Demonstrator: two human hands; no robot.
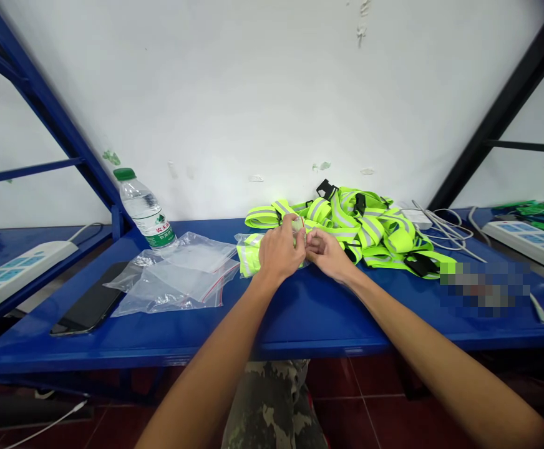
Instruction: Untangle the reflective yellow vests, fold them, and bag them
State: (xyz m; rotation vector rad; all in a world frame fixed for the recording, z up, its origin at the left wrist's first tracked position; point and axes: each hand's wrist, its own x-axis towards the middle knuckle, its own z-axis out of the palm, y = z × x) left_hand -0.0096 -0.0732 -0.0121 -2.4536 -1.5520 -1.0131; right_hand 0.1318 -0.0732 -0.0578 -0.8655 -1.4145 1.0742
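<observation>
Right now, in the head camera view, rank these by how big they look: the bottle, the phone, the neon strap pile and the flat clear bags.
Largest to smallest:
1. Neon strap pile
2. Flat clear bags
3. Phone and bottle: too alike to rank confidently.

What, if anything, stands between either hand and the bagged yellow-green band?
Nothing visible does. The left hand is already on the bagged yellow-green band, and the right hand is close by its right-hand end. The pile of loose bands lies behind and to the right; the flat clear bags lie off left.
</observation>
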